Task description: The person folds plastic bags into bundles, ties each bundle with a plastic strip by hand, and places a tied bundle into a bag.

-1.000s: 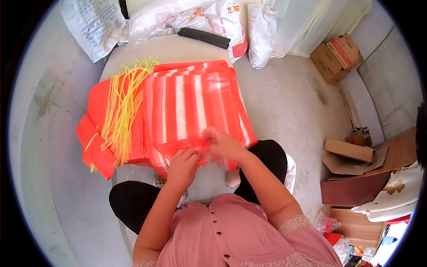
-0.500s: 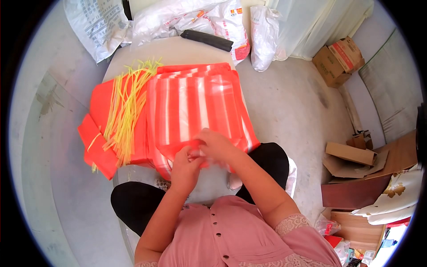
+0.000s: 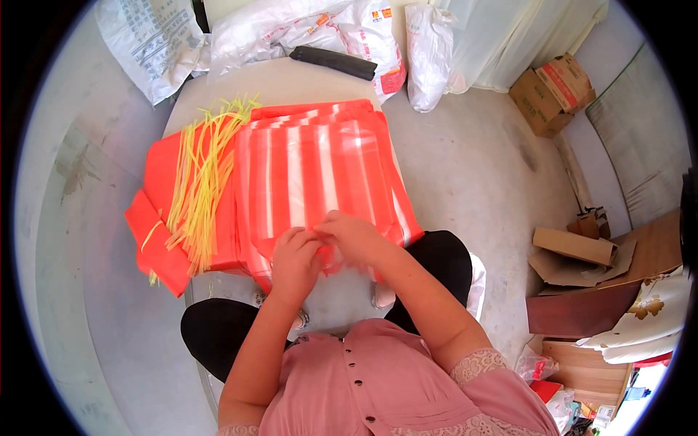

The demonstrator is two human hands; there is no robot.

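Note:
A stack of red-and-white striped plastic sheets or bags lies on the table in front of me. At its near edge my left hand has its fingers closed on the striped plastic. My right hand is close beside it, fingers bent and closed on the same edge. A bunch of yellow strips rests left of the stack, on plain red material. Further left and nearer lies a folded red bundle with a yellow strip around it.
The pale tabletop carries a black roll near its far edge. White printed sacks lie behind it, and a wrapped white sack stands to their right. Cardboard boxes are at the far right. My knees flank the table's near edge.
Both hands have shifted slightly along the near edge of the striped plastic, and their fingertips are now close together. The whole view has moved a little.

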